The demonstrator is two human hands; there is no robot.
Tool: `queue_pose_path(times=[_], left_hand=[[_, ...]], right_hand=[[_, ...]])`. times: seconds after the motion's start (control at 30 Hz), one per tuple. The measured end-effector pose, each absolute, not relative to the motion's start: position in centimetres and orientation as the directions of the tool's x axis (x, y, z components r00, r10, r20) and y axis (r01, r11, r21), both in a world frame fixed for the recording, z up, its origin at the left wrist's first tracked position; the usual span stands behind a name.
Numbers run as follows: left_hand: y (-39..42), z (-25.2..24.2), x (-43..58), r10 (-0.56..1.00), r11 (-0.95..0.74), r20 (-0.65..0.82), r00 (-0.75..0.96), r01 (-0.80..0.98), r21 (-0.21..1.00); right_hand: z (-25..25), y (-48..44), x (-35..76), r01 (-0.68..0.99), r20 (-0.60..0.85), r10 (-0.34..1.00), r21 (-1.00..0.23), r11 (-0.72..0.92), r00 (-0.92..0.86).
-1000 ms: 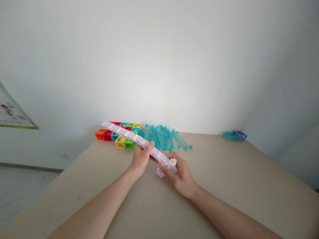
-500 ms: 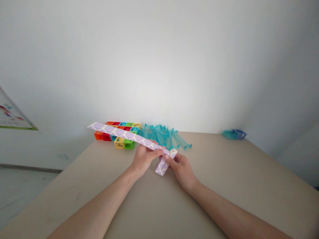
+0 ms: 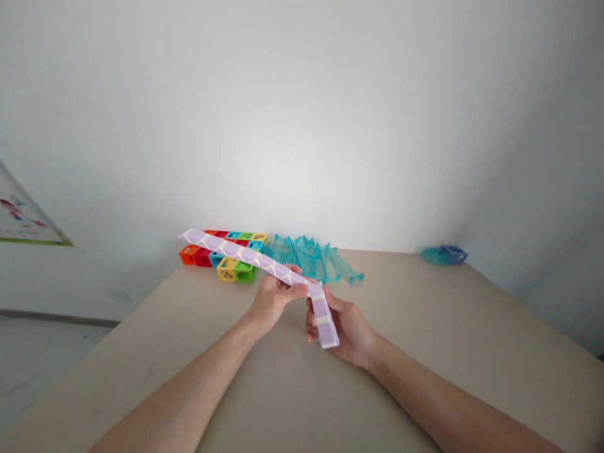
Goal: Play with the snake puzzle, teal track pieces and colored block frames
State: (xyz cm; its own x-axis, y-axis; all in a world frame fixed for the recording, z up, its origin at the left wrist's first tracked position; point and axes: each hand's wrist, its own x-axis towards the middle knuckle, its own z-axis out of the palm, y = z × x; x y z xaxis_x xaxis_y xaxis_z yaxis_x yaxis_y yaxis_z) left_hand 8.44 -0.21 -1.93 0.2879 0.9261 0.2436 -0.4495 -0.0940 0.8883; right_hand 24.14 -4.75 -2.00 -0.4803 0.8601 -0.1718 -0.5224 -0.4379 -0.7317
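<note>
A lavender-and-white snake puzzle (image 3: 245, 254) is held above the table. Its long straight part slopes up to the left, and a short part bends down towards me at the right end. My left hand (image 3: 272, 301) is closed around the long part near the bend, thumb on top and fingers behind. My right hand (image 3: 348, 324) grips the short bent part, its fingers curled round from behind and below. Some fingertips of both hands are hidden by the puzzle.
Colourful open-frame cubes (image 3: 236, 269) stand in rows on the table (image 3: 425, 352) behind my left hand. Translucent teal pieces (image 3: 306, 255) lie beside them along the wall. A blue cube (image 3: 453, 254) with a teal piece (image 3: 433, 255) sits at the back right.
My right hand has turned the short end of the puzzle, so it now points down towards me instead of crossing the long part. The long part has shifted slightly right.
</note>
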Motion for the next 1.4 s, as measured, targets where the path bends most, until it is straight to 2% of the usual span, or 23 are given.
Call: queue_pose_path(times=[0.13,0.3,0.43,0.47,0.53,0.6,0.67,0.77,0.93,1.0,1.1,1.27,1.4], left_hand=[[-0.1,-2.0,8.0,0.900,-0.111,0.290,0.325,-0.472,0.875],[-0.5,-1.9,7.4,0.826,-0.118,0.342,0.448,-0.456,0.882],[-0.8,-1.3,7.0,0.768,-0.129,0.389,0.508,-0.472,0.872],[-0.9,-1.2,7.0,0.766,-0.133,0.398,0.504,-0.482,0.866],[-0.8,-1.1,7.1,0.801,-0.135,0.382,0.461,-0.483,0.865],[-0.6,-1.2,7.4,0.867,-0.133,0.322,0.381,-0.445,0.886],[-0.3,-1.4,7.7,0.916,-0.128,0.258,0.309,-0.384,0.914],[-0.2,-1.6,7.9,0.935,-0.118,0.228,0.271,-0.371,0.921],[-0.1,-1.0,7.5,0.944,-0.162,0.278,0.178,-0.486,0.859],[0.0,-0.9,7.4,0.940,-0.181,0.296,0.168,-0.488,0.854],[0.1,-1.2,7.4,0.931,-0.211,0.313,0.189,-0.420,0.883],[-0.2,-1.7,8.0,0.912,-0.233,0.278,0.301,-0.177,0.956],[-0.4,-1.6,8.2,0.888,-0.301,0.340,0.310,-0.167,0.939]], right_hand=[[-2.2,-4.5,24.5,-0.495,-0.195,0.808,-0.703,-0.510,-0.556],[-2.4,-4.7,24.7,-0.401,-0.206,0.656,-0.648,-0.648,-0.726],[-2.1,-5.2,24.4,-0.267,-0.262,0.581,-0.696,-0.667,-0.770],[-2.1,-5.3,24.2,-0.257,-0.273,0.608,-0.724,-0.640,-0.745],[-2.4,-5.5,23.6,-0.296,-0.247,0.754,-0.812,-0.504,-0.609],[-2.8,-5.6,23.1,-0.312,-0.152,0.905,-0.905,-0.289,-0.398],[-3.2,-5.5,22.8,-0.264,-0.052,0.972,-0.958,-0.114,-0.230],[-3.3,-5.3,22.7,-0.210,0.026,0.982,-0.978,-0.014,-0.185],[-2.9,-5.5,23.0,-0.138,0.092,0.918,-0.990,0.041,-0.385],[-2.9,-5.6,23.0,-0.082,0.106,0.910,-0.993,0.079,-0.401],[-3.1,-5.5,23.1,0.004,0.121,0.940,-0.992,0.129,-0.318],[-3.3,-4.9,23.5,0.115,0.253,0.962,-0.958,0.264,-0.100],[-3.1,-4.6,23.5,0.106,0.252,0.965,-0.960,0.259,-0.072]])
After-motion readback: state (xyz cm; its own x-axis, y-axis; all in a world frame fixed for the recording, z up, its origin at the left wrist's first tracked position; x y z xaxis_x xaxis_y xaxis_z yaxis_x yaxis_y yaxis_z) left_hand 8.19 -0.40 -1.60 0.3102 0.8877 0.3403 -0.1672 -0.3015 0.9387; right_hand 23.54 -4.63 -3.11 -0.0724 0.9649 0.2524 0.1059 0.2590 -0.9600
